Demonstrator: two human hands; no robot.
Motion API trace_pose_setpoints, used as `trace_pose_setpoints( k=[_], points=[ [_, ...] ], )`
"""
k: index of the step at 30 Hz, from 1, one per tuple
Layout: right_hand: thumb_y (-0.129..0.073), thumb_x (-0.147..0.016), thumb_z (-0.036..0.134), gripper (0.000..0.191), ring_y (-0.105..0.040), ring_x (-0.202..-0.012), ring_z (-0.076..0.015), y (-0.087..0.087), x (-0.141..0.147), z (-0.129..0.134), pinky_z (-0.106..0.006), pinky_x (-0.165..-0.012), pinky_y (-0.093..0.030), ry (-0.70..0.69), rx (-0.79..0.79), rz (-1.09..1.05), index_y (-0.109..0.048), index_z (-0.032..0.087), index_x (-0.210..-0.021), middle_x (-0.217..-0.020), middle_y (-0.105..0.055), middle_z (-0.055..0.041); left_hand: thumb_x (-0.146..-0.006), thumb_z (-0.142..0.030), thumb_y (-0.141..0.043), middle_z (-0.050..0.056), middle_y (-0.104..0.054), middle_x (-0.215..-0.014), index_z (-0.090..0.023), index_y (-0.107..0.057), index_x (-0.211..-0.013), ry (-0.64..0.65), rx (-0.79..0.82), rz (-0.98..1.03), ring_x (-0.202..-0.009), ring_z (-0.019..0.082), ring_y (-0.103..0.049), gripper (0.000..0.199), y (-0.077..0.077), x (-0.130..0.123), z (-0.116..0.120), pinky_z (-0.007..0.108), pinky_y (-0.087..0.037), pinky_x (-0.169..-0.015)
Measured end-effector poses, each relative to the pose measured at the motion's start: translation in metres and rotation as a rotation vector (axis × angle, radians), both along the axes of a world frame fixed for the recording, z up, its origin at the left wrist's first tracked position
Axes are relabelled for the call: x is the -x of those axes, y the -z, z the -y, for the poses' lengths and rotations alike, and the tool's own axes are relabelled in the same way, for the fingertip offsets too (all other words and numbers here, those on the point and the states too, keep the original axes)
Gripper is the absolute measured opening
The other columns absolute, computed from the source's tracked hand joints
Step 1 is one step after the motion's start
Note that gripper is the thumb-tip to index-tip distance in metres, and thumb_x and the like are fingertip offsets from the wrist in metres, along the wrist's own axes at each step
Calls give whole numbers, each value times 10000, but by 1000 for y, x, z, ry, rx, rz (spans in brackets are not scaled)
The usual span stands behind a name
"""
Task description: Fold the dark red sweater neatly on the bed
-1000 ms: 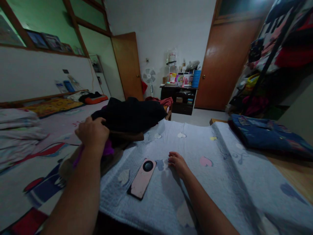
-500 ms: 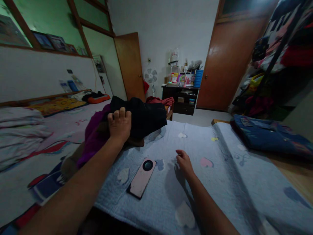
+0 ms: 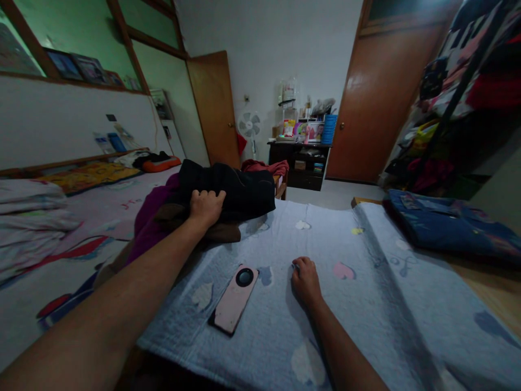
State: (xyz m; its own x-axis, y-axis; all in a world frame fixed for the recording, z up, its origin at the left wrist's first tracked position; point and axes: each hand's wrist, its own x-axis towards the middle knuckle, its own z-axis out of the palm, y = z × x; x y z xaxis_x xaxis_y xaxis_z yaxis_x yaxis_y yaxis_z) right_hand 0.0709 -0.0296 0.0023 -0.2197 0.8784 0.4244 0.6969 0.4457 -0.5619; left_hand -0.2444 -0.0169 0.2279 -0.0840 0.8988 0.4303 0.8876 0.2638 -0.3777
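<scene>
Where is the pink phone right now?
In the head view, the pink phone lies left of lower centre, camera side up on the blue quilt, nearer the camera than the dark clothes and left of the right hand.

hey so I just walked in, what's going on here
A person has their left hand on a heap of clothes, its fingers on a black garment with purple cloth beside it. Their right hand is curled low over the pale blue quilt; whether it grips anything is hard to tell. Between their forearms a pink phone lies camera side up, and denim lies off to the right.
</scene>
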Motion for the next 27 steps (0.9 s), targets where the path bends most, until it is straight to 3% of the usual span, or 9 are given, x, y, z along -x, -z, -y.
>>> trace_pose_setpoints(
  k=[3,7,10,12,16,20,24,27],
  points=[
    [-458,-769,71,287,-506,-975,-229,-3,0,1,-334,-908,-398,4,7,15,-656,153,-960,-1014,-596,-109,-940,-200,-309,151,-661,-948,-178,-593,-1155,14,-58,-42,-923,304,-587,357,-11,14,-6,446,-342,-815],
    [-466,-763,69,264,-509,-967,-223,-6,0,2,-324,-906,-393,-2,22,0,-655,162,-923,-986,-600,-96,-955,-210,-254,186,-630,-1039,-213,-486,-1342,47,-134,-60,-992,330,-555,451,-22,47,-3,478,-334,-834],
    [-471,-755,67,260,-509,-959,-223,-5,0,1,-322,-900,-393,-2,30,-12,-654,167,-911,-979,-602,-91,-939,-173,-286,165,-537,-1290,-334,-394,-1420,145,-64,-47,-1105,327,-503,519,-12,66,4,498,-313,-890],
    [-472,-751,66,260,-508,-956,-223,-5,0,1,-322,-897,-394,-3,32,-15,-655,168,-904,-977,-603,-90,-913,-132,-322,109,-434,-1437,-373,-456,-1375,202,61,-68,-1164,319,-465,537,3,67,8,488,-307,-910],
    [-474,-751,65,261,-508,-969,-221,-3,0,1,-322,-902,-392,-6,30,-22,-660,165,-905,-989,-606,-92,-875,-115,-384,65,-392,-1494,-321,-618,-1226,152,272,-99,-1195,318,-442,470,25,44,7,474,-304,-924],
    [-478,-751,72,254,-513,-964,-219,-4,0,1,-324,-898,-396,1,33,-22,-663,170,-894,-983,-608,-91,-821,-191,-484,113,-445,-1449,-244,-693,-1130,27,340,-38,-1213,361,-432,376,16,11,-6,505,-275,-963],
    [-481,-745,73,247,-509,-958,-221,-5,0,1,-329,-895,-401,0,42,-37,-652,181,-887,-981,-602,-85,-794,-218,-498,165,-620,-1210,-192,-749,-978,-12,241,-1,-1227,380,-411,312,2,-24,-24,579,-145,-1043],
    [-473,-747,72,250,-506,-965,-227,-6,0,2,-339,-902,-404,-6,48,-55,-644,186,-889,-987,-594,-86,-820,-182,-456,182,-619,-1204,-157,-728,-1029,94,97,24,-1258,372,-393,345,11,-55,-39,580,-74,-1079]
  ],
)
